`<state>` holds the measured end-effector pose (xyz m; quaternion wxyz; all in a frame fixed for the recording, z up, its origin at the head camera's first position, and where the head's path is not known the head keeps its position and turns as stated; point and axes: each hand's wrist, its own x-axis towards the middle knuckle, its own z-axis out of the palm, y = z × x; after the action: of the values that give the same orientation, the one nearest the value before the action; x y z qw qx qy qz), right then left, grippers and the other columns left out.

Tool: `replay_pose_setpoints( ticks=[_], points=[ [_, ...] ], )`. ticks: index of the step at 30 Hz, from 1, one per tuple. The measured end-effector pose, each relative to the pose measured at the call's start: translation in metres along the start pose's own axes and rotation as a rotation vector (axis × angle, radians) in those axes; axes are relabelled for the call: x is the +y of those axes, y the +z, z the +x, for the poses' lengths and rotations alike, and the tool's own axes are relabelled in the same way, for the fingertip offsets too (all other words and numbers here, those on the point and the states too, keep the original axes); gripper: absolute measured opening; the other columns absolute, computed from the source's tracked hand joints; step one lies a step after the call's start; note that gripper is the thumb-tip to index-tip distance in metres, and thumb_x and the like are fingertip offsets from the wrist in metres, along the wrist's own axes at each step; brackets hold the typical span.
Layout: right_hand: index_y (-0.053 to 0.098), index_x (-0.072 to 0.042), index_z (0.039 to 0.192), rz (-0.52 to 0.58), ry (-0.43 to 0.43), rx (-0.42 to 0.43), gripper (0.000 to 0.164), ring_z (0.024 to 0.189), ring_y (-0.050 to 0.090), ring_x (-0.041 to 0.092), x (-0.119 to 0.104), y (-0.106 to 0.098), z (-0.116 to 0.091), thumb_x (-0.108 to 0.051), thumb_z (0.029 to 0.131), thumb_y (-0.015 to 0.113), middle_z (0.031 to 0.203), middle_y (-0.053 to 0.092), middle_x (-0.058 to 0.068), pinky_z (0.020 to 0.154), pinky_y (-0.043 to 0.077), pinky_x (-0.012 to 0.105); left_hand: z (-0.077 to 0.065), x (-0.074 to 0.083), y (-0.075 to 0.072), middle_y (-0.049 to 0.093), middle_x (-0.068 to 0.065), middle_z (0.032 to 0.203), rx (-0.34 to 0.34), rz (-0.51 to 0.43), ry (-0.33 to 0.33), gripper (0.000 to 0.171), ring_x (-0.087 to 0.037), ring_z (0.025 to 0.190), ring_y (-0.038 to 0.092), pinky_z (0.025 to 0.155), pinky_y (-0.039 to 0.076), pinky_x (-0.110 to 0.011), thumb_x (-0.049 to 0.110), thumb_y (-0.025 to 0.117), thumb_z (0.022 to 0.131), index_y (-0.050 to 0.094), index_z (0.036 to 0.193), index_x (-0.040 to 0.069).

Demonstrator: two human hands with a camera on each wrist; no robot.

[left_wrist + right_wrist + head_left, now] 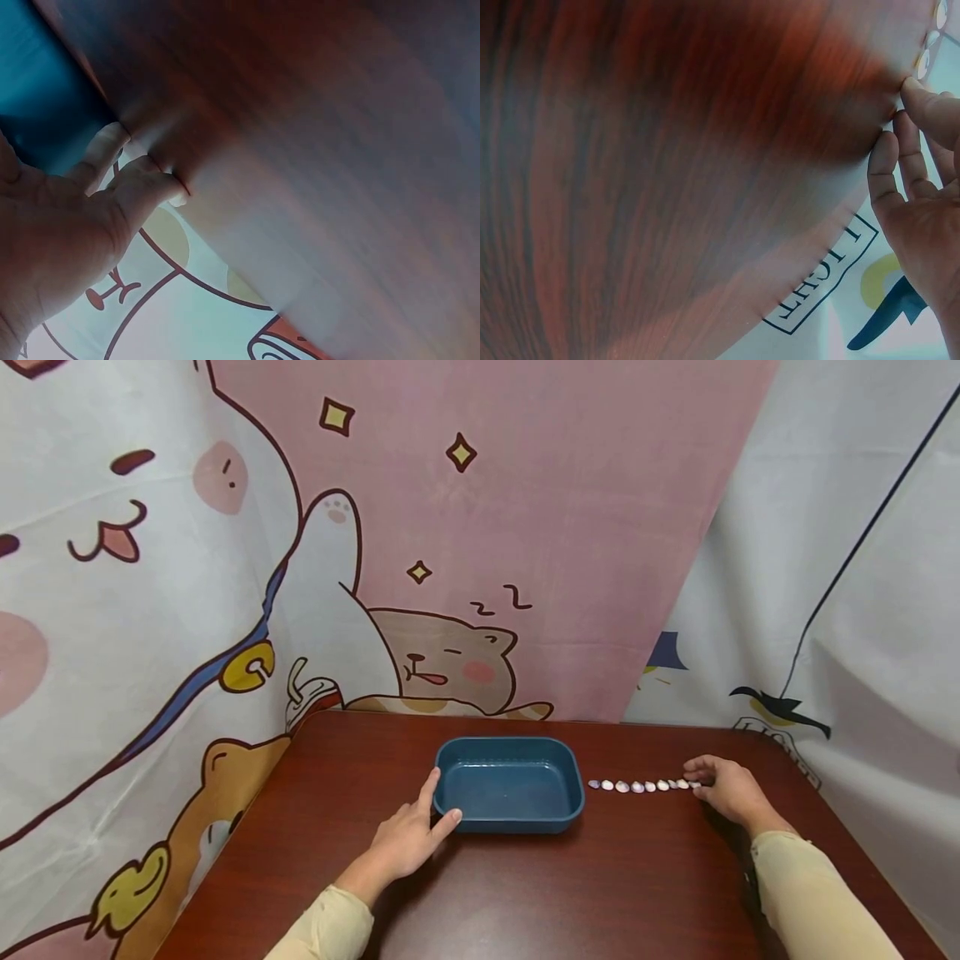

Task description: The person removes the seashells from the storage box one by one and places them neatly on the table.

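Observation:
A blue rectangular baking dish (504,823) stands on the brown table. My left hand (405,839) is at its left side, fingers extended along the rim and thumb spread at the front left corner. In the left wrist view, the fingers of my left hand (71,210) touch the dish (45,90). To the right of the dish runs a row of small whitish and purplish shells (637,787). My right hand (727,789) rests at the row's right end, thumb and fingertips around the last shell (695,785). Whether it pinches that shell is hidden.
The wood-grain table (570,893) reaches back to a pink and white cartoon cloth (570,527), which also hangs along both sides. The table's far edge lies just behind the dish and the shells.

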<state>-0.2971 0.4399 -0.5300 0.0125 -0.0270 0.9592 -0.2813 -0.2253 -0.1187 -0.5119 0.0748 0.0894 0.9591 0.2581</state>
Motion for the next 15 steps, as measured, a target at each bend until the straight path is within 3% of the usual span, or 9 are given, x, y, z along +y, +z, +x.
replay_pose_setpoints(
  ticks=[10, 15],
  points=[
    [0.067, 0.004, 0.127, -0.012, -0.002, -0.002, 0.033, 0.111, 0.069, 0.041, -0.003, -0.0031, -0.0008, 0.003, 0.095, 0.073, 0.118, 0.076, 0.022, 0.094, 0.056, 0.058, 0.0005, -0.0009, 0.0009, 0.064, -0.018, 0.15, 0.009, -0.002, 0.01, 0.087, -0.045, 0.135, 0.061, 0.092, 0.052, -0.066, 0.067, 0.046, 0.108, 0.009, 0.174, 0.025],
    [0.067, 0.005, 0.128, -0.013, -0.007, -0.008, 0.034, 0.113, 0.067, 0.044, -0.0042, -0.0037, -0.0011, 0.004, 0.095, 0.073, 0.122, 0.073, 0.026, 0.097, 0.055, 0.061, -0.0004, -0.0013, 0.0009, 0.065, -0.019, 0.149, 0.013, -0.003, 0.011, 0.088, -0.044, 0.132, 0.063, 0.09, 0.053, -0.065, 0.069, 0.046, 0.107, 0.01, 0.174, 0.024]
  ],
)
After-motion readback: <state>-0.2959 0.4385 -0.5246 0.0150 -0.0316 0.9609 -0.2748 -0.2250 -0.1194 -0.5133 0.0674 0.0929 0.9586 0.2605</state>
